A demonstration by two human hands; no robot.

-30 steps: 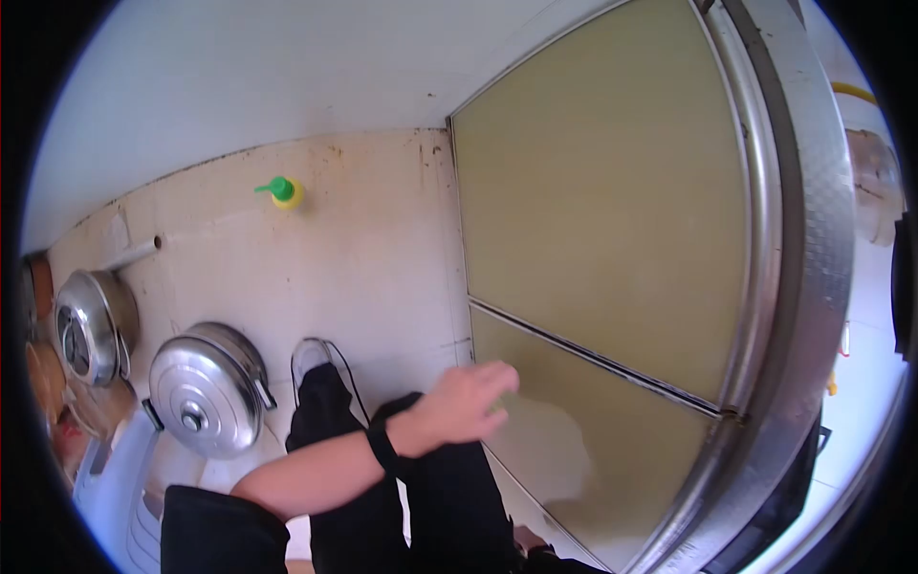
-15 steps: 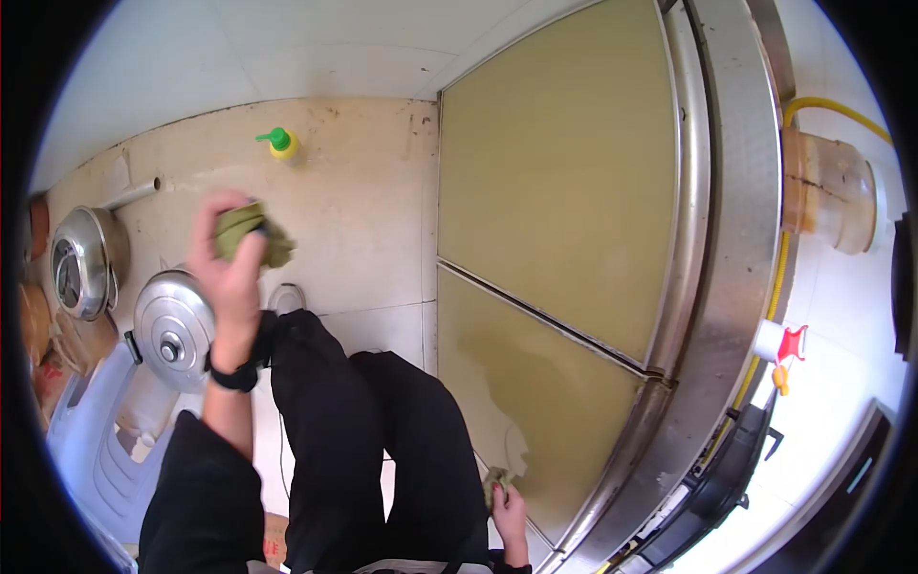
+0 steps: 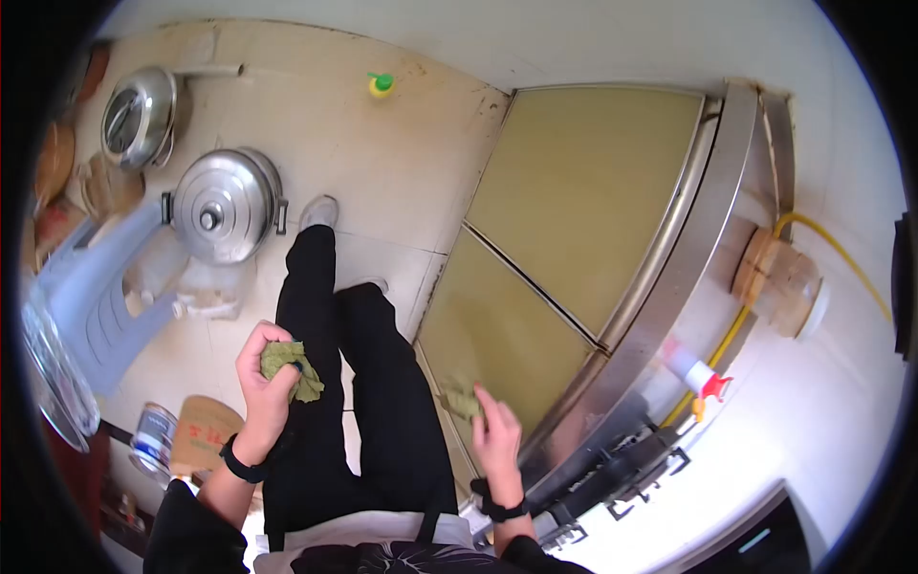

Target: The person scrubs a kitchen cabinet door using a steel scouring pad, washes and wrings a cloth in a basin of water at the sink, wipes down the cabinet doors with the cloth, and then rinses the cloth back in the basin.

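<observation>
My left hand (image 3: 263, 387) is closed around a crumpled olive-green cloth (image 3: 304, 371), held above my left thigh. Over by the lower cabinet door (image 3: 521, 340), my right hand (image 3: 497, 435) grips a second greenish cloth (image 3: 461, 397), blurred by motion. That cloth is in front of the yellow-green panel near its left edge; whether it touches the panel I cannot tell. A yellow bottle with a green pump top (image 3: 382, 86) stands on the floor by the far wall.
On the left are a lidded metal pot (image 3: 225, 206), a second metal pan (image 3: 139, 117), a blue plastic stool (image 3: 96, 287), a tin can (image 3: 153, 435) and a brown container (image 3: 204, 435). A steel counter edge (image 3: 693, 258) with a gas burner (image 3: 612, 469) runs along the right.
My view has shifted and turned. My left hand has drawn back from over the floor towards my lap with its cloth. My right hand has moved forward and up along the cabinet with its cloth.
</observation>
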